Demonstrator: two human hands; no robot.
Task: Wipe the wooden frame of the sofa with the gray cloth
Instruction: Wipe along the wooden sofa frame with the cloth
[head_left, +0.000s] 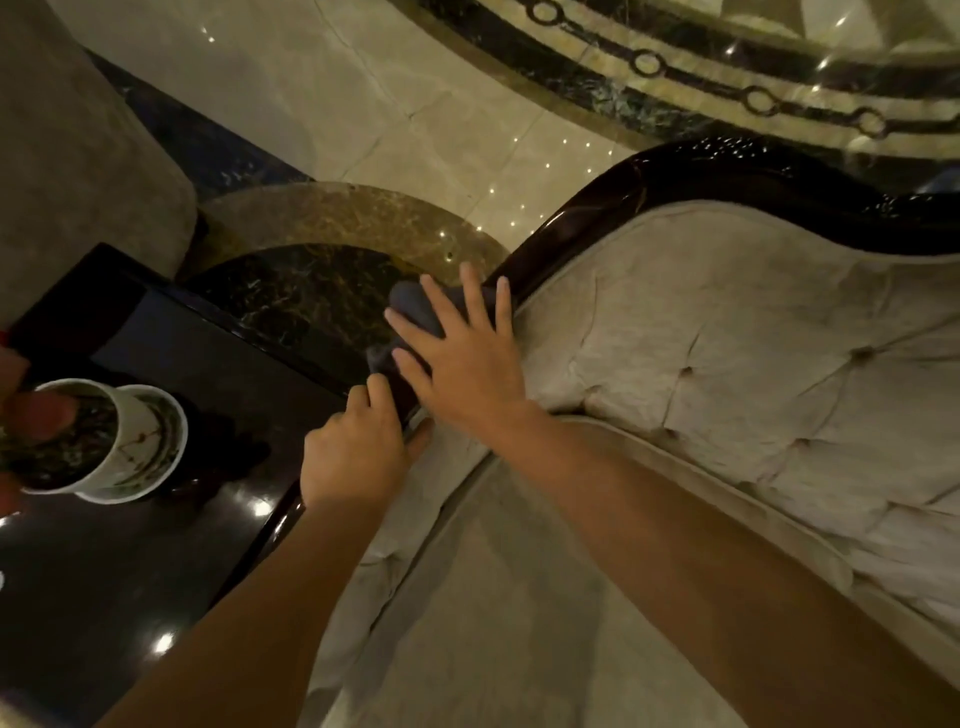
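The sofa's dark glossy wooden frame (675, 171) curves along the top of the tufted beige backrest (727, 353) and runs down the arm toward me. The gray cloth (415, 306) lies draped over the frame at the arm. My right hand (462, 358) presses flat on the cloth, fingers spread. Just below it, my left hand (353, 452) curls around the frame's edge and touches the cloth's lower corner. Most of the cloth is hidden under my right hand.
A dark glossy side table (156, 561) stands left of the sofa arm, carrying a white pot with flowers (104, 441). Beyond it is a round marble inlay (332, 223) in the pale polished floor (363, 93). Another upholstered seat (67, 156) fills the upper left.
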